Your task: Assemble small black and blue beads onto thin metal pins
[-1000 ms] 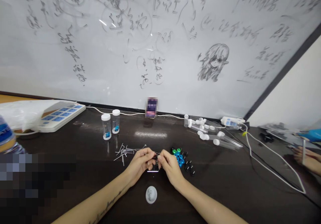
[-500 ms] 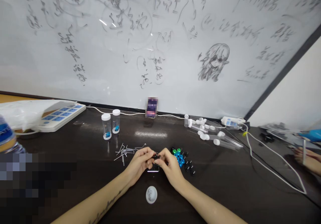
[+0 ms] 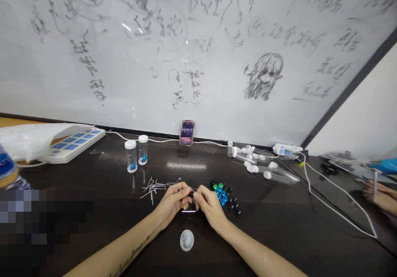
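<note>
My left hand and my right hand meet over the middle of the dark table, fingers pinched together. Between their fingertips is a small black part, mostly covered, so its exact kind is hard to make out. Just below the fingers lies one L-shaped hex key. A heap of hex keys sits left of my left hand. Right of my right hand are several blue and green metal pieces and black screws. Nearer to me stands a small round whitish cup.
Two clear tubes with white caps hold blue pieces at the back left. Loose tubes and caps lie at the back right. A power strip, a phone and a white cable surround the area. Another person's hand is far right.
My right fingertips have shifted slightly around the small black part, which shows less than before. My left hand and the things on the table stay in place.
</note>
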`<state>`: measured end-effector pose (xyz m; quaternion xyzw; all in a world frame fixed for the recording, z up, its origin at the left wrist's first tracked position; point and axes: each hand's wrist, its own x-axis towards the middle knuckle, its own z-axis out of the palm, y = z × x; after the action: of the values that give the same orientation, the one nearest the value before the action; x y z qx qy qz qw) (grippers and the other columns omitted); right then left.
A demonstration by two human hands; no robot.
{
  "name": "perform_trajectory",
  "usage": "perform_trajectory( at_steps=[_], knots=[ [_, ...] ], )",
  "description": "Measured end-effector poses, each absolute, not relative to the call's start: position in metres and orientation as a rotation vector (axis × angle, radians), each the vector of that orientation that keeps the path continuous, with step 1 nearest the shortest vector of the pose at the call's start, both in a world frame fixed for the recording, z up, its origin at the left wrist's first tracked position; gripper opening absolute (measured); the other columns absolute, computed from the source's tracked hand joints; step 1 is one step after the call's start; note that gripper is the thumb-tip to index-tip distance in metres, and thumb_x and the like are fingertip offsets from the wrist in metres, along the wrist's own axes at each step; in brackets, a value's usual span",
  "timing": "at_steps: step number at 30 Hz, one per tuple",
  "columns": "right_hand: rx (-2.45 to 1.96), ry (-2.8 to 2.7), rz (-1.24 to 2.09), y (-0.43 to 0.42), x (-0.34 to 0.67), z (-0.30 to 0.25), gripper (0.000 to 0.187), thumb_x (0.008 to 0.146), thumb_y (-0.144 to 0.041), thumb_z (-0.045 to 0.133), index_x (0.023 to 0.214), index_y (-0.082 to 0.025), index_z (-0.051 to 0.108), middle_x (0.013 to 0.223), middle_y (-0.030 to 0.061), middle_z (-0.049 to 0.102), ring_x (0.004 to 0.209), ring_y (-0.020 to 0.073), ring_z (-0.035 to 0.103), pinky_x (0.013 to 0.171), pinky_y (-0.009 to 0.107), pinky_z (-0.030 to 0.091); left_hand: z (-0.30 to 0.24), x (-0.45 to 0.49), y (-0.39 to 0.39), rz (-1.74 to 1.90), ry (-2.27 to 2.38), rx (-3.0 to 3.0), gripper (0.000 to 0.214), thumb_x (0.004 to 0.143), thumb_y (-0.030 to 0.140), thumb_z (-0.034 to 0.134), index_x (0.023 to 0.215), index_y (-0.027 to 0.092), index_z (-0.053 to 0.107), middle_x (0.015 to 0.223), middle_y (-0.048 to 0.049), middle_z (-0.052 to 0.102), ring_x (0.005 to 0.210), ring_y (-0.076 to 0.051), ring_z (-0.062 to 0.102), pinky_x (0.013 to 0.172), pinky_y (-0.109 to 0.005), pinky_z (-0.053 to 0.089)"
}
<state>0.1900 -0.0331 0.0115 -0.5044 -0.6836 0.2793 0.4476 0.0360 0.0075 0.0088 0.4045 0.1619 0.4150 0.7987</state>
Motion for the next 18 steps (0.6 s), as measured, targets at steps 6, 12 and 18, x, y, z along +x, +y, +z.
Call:
perform_trajectory(
  at_steps=[6, 12, 18],
  knots=[
    [-1.221, -1.652, 0.666, -0.0309, 0.1899, 0.0097, 0.020, 0.083, -0.034, 0.062, 0.077, -0.019, 0.050, 0.058, -0.0065, 0.046, 0.053, 0.0101, 0.042, 0.052, 0.021, 0.030, 0.0080, 0.0361, 0.0085, 0.908, 0.344, 0.853, 0.015, 0.079, 0.026, 0.065, 0.073, 0.013, 0.061, 0.056, 0.0014, 0.050, 0.049, -0.006, 0.039, 0.047, -0.017, 0.032],
    [-1.220, -1.659, 0.736, -0.0305, 0.1914, 0.0078, 0.026, 0.088, -0.036, 0.054, 0.069, -0.019, 0.048, 0.054, -0.0059, 0.048, 0.050, 0.0100, 0.041, 0.051, 0.022, 0.030, 0.0088, 0.0360, 0.0083, 0.891, 0.334, 0.859, 0.016, 0.080, 0.026, 0.064, 0.072, 0.013, 0.061, 0.054, 0.0016, 0.050, 0.048, -0.006, 0.039, 0.047, -0.017, 0.032],
    [-1.242, -1.648, 0.662, -0.0322, 0.1891, 0.0119, 0.024, 0.084, -0.037, 0.060, 0.074, -0.018, 0.050, 0.058, -0.0055, 0.048, 0.053, 0.0101, 0.044, 0.052, 0.021, 0.031, 0.0091, 0.0363, 0.0083, 0.916, 0.352, 0.852, 0.016, 0.078, 0.026, 0.066, 0.071, 0.013, 0.061, 0.058, 0.0002, 0.054, 0.049, -0.006, 0.040, 0.048, -0.017, 0.033]
  ],
)
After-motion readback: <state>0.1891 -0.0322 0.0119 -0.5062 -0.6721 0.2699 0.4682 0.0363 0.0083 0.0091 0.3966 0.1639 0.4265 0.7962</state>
